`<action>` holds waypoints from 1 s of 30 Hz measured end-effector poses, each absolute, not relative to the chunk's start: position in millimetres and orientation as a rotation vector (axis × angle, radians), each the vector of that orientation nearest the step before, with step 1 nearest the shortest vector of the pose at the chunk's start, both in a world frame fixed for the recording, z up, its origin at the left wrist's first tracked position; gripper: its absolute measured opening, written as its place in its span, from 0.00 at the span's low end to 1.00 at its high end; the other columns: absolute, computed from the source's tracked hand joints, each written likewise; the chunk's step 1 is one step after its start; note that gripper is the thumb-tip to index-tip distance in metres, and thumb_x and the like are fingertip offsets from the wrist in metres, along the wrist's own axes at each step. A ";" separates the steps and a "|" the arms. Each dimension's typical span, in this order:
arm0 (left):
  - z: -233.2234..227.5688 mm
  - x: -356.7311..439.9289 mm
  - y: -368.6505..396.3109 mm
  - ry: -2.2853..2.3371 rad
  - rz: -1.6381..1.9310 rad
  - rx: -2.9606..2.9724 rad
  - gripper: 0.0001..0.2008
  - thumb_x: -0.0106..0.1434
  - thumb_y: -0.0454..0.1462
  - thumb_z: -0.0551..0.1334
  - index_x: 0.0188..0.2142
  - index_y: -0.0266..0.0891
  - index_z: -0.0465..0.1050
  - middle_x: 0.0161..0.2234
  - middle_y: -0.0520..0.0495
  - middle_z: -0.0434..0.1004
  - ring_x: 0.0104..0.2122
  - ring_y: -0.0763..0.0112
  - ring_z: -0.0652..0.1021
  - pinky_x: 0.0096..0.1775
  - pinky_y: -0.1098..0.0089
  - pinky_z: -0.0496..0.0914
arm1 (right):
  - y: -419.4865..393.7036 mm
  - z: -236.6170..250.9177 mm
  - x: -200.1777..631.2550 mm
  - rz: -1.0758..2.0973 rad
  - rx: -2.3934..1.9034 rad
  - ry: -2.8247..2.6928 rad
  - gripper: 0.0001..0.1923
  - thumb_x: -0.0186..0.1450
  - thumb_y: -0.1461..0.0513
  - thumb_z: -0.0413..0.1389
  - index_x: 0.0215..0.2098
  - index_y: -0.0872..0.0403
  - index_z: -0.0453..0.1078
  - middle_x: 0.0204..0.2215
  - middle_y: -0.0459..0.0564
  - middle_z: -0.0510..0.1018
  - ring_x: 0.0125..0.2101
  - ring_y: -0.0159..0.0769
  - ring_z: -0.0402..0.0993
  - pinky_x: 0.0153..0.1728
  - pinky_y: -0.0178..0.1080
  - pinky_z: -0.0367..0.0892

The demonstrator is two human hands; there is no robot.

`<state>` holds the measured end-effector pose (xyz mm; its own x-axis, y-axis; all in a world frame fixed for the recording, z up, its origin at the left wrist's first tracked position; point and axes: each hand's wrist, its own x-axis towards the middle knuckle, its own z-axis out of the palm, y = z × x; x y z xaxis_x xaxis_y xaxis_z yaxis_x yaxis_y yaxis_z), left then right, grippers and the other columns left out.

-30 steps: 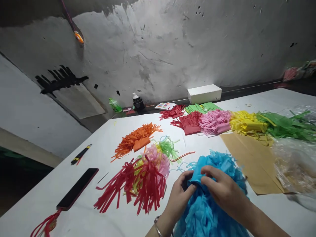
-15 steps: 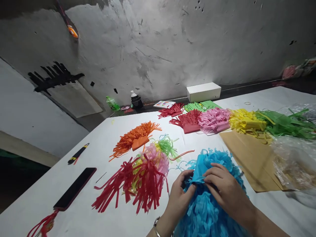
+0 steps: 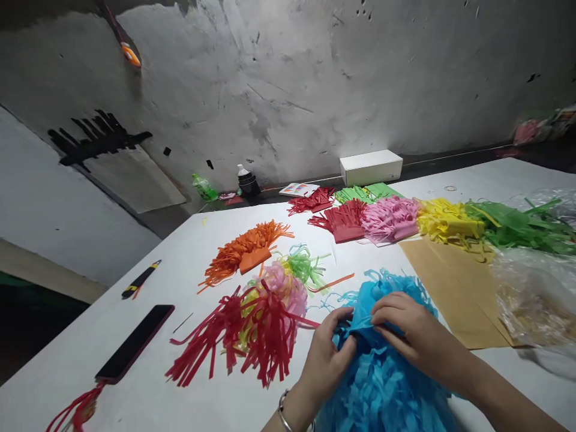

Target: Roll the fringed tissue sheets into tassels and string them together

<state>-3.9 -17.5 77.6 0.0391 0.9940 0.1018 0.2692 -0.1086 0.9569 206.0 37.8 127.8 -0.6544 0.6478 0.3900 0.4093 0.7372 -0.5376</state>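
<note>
A big bundle of blue fringed tissue paper (image 3: pixel 382 384) lies on the white table (image 3: pixel 180 384) right in front of me. My left hand (image 3: pixel 326 354) pinches its folded top edge from the left, a bracelet on the wrist. From the right, my right hand (image 3: pixel 411 336) presses fingers onto the same fold. Just left of the hands lies a mixed tassel bunch (image 3: pixel 258 324) of red, pink, yellow and green strips.
An orange fringe stack (image 3: pixel 245 255) lies further back. Red (image 3: pixel 344 222), pink (image 3: pixel 389 219), yellow (image 3: pixel 450 225) and green (image 3: pixel 517 228) stacks line the far side. Brown paper (image 3: pixel 454 288) and a plastic bag (image 3: pixel 535 300) sit right. A phone (image 3: pixel 135 342), a utility knife (image 3: pixel 139 280) and a white box (image 3: pixel 371 168) are also here.
Both hands have kept working the top fold of the blue bundle; the right hand slid slightly up and right, and the view shifted a little.
</note>
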 end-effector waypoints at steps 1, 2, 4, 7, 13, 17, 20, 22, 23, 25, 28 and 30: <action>77.4 -3.6 -17.9 1.349 1.127 1.506 0.19 0.63 0.34 0.61 0.54 0.41 0.72 0.51 0.41 0.79 0.51 0.56 0.77 0.54 0.57 0.71 | 37.6 126.5 205.7 0.542 -0.804 -2.367 0.08 0.70 0.67 0.53 0.36 0.50 0.72 0.37 0.49 0.80 0.41 0.40 0.75 0.44 0.43 0.70; 77.0 -3.3 -18.2 1.362 1.127 1.510 0.19 0.63 0.33 0.61 0.54 0.41 0.72 0.51 0.42 0.79 0.51 0.56 0.78 0.54 0.57 0.71 | 37.1 125.6 205.2 0.553 -0.825 -2.364 0.08 0.69 0.68 0.54 0.35 0.51 0.71 0.36 0.49 0.79 0.40 0.40 0.75 0.44 0.43 0.70; 75.7 -2.6 -19.1 1.383 1.132 1.528 0.20 0.63 0.32 0.61 0.54 0.42 0.72 0.51 0.42 0.79 0.51 0.57 0.78 0.54 0.57 0.71 | 36.1 125.6 203.4 0.604 -0.885 -2.342 0.09 0.66 0.71 0.55 0.32 0.51 0.69 0.34 0.48 0.78 0.39 0.41 0.74 0.43 0.43 0.68; 71.7 -2.4 -20.0 1.397 1.178 1.630 0.21 0.63 0.30 0.59 0.55 0.44 0.70 0.51 0.42 0.78 0.51 0.58 0.78 0.53 0.58 0.72 | 36.5 128.5 200.9 0.692 -0.957 -2.315 0.10 0.62 0.73 0.56 0.30 0.51 0.68 0.33 0.46 0.78 0.38 0.40 0.73 0.41 0.42 0.67; 60.2 -3.5 -18.7 1.480 1.469 2.224 0.20 0.63 0.25 0.60 0.52 0.46 0.68 0.50 0.42 0.72 0.50 0.57 0.75 0.51 0.56 0.73 | 47.9 127.4 202.5 0.902 -1.008 -2.297 0.11 0.66 0.63 0.61 0.25 0.53 0.70 0.27 0.42 0.77 0.29 0.33 0.75 0.30 0.34 0.67; 57.8 -3.4 -15.3 1.487 1.468 2.421 0.18 0.63 0.22 0.58 0.45 0.47 0.71 0.44 0.46 0.71 0.45 0.61 0.74 0.48 0.57 0.71 | 48.9 123.0 203.3 0.919 -1.021 -2.293 0.08 0.68 0.63 0.59 0.29 0.52 0.71 0.29 0.42 0.78 0.31 0.34 0.75 0.31 0.34 0.66; 57.1 -3.4 -13.5 1.463 1.455 2.452 0.19 0.63 0.21 0.57 0.45 0.46 0.71 0.42 0.46 0.71 0.42 0.62 0.73 0.45 0.60 0.71 | 44.4 121.7 201.7 0.878 -1.004 -2.327 0.04 0.66 0.62 0.62 0.33 0.51 0.73 0.33 0.44 0.78 0.35 0.37 0.75 0.38 0.38 0.66; 56.6 -3.5 -12.9 1.451 1.447 2.471 0.19 0.63 0.20 0.56 0.45 0.44 0.71 0.42 0.46 0.71 0.42 0.63 0.73 0.44 0.61 0.71 | 41.9 121.6 200.4 0.838 -0.987 -2.355 0.02 0.66 0.63 0.61 0.34 0.51 0.75 0.35 0.46 0.78 0.39 0.40 0.74 0.45 0.44 0.63; 56.4 -3.5 -12.6 1.444 1.443 2.481 0.19 0.62 0.20 0.56 0.45 0.44 0.72 0.41 0.45 0.72 0.41 0.63 0.72 0.44 0.61 0.71 | 41.4 121.8 199.9 0.827 -0.981 -2.364 0.03 0.67 0.64 0.60 0.35 0.51 0.75 0.36 0.46 0.78 0.40 0.41 0.74 0.47 0.46 0.61; 56.2 -3.6 -11.8 1.428 1.444 2.503 0.20 0.62 0.19 0.56 0.45 0.43 0.72 0.41 0.45 0.72 0.41 0.63 0.72 0.44 0.61 0.71 | 42.1 122.3 199.4 0.837 -0.977 -2.371 0.07 0.69 0.65 0.57 0.34 0.51 0.76 0.36 0.47 0.78 0.39 0.40 0.74 0.48 0.47 0.60; 57.0 -3.9 -10.4 1.384 1.474 2.543 0.19 0.63 0.20 0.56 0.45 0.42 0.73 0.41 0.45 0.71 0.41 0.63 0.71 0.44 0.60 0.70 | 45.3 123.3 199.8 0.916 -0.997 -2.349 0.09 0.70 0.62 0.58 0.32 0.52 0.76 0.33 0.46 0.79 0.36 0.37 0.74 0.43 0.42 0.62; 58.0 -4.1 -9.9 1.348 1.489 2.571 0.17 0.64 0.21 0.57 0.45 0.41 0.73 0.42 0.45 0.71 0.42 0.63 0.71 0.45 0.59 0.69 | 47.1 123.6 200.5 0.975 -1.012 -2.326 0.10 0.70 0.61 0.58 0.30 0.52 0.76 0.32 0.45 0.79 0.35 0.35 0.75 0.39 0.38 0.64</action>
<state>-4.1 -9.9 58.0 0.2448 0.5934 0.7668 0.7039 -0.6526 0.2803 200.5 47.1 123.6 -0.6465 0.7567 0.0968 0.4615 0.4889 -0.7402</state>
